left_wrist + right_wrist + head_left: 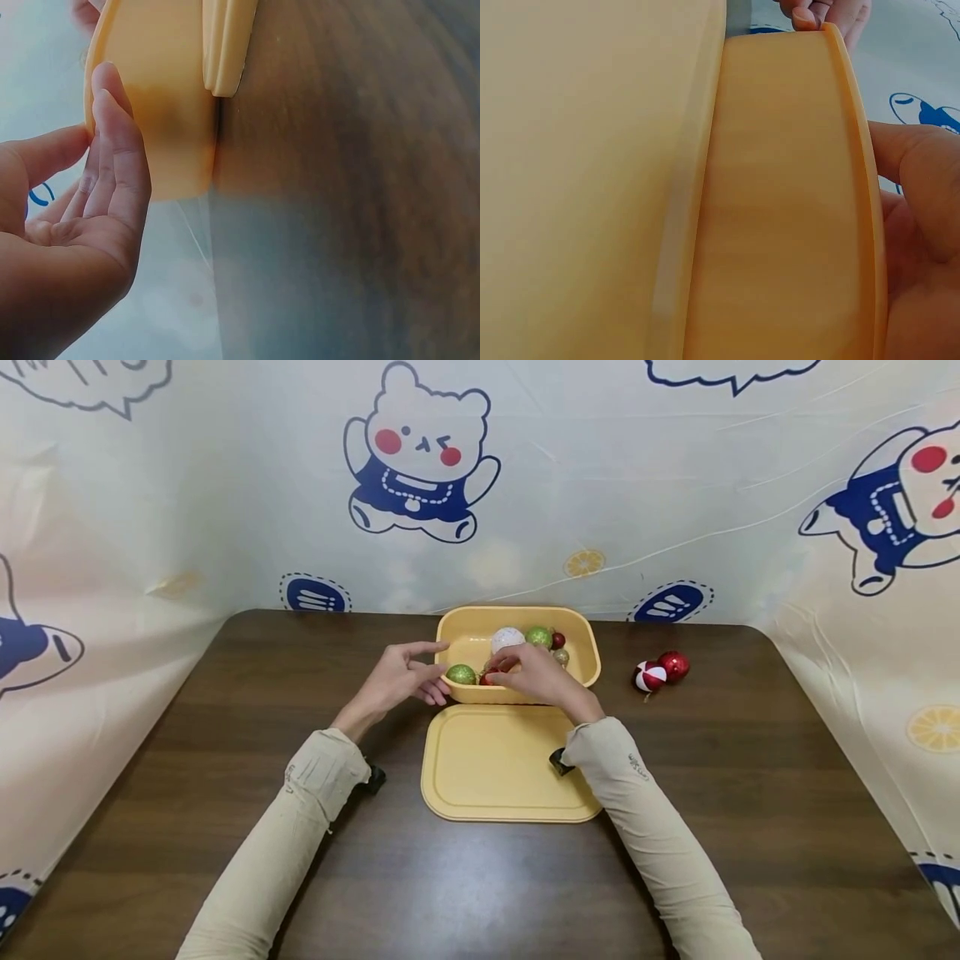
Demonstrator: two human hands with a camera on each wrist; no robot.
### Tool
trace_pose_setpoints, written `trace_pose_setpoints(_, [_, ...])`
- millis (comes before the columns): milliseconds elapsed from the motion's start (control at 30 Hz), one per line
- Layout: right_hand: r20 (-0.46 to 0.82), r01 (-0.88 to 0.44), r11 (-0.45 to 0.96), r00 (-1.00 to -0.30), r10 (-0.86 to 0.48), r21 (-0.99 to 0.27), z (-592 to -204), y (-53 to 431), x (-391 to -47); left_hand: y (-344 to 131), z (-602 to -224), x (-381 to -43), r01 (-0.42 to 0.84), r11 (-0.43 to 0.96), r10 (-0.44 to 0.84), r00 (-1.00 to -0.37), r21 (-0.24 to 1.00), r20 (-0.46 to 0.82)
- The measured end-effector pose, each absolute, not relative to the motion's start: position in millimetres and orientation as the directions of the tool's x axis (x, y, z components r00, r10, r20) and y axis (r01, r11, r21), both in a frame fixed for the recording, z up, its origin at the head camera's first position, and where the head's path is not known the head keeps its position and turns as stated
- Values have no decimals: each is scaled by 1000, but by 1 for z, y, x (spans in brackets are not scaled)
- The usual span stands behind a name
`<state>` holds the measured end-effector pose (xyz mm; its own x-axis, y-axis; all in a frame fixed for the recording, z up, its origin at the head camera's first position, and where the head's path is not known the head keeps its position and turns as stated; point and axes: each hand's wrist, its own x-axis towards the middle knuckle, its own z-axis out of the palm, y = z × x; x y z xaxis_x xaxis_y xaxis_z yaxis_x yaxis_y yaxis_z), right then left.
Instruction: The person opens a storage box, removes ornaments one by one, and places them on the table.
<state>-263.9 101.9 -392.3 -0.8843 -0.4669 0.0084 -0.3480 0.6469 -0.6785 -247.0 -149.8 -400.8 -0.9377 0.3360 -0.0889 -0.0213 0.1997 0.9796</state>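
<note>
A yellow box [465, 695] stands near the table's back edge, with several Christmas ball ornaments inside. My left hand [401, 677] is at its left end, thumb tip at the rim and fingers extended along the outer wall in the left wrist view. My right hand [536, 672] reaches over the near rim, fingers bent round a red ball ornament [489, 678] partly hidden under them. Beside it lies a glittery green ball [461, 674]. A white ball [507, 640], another green ball [538, 637], a small dark red ball [558, 640] and a small gold ball [561, 657] sit farther right.
The yellow lid [495, 768] lies flat on the wooden table [360, 868], right in front of the box, under my right forearm. Right of the box are a red-and-white ball [649, 677] and a shiny red ball [674, 667]. A printed curtain [540, 468] hangs behind the table.
</note>
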Motion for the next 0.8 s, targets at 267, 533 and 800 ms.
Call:
trace_pose_setpoints(267, [5,-345,641,-883,-470,-685,-392,104,-262,-150,-402,-247,-19,197,334,-939,980,-85])
trace_pose_setpoints(533, [14,-337,650,-894,-449,-682,-393,107,-262,-150,-402,-247,-20,197,340,-936,980,-88])
trace_pose_setpoints(800, [11,-298,628,-908,-419,-719,-389,110,-261,-149,-400,-246,-20,181,340,-937,983,-82])
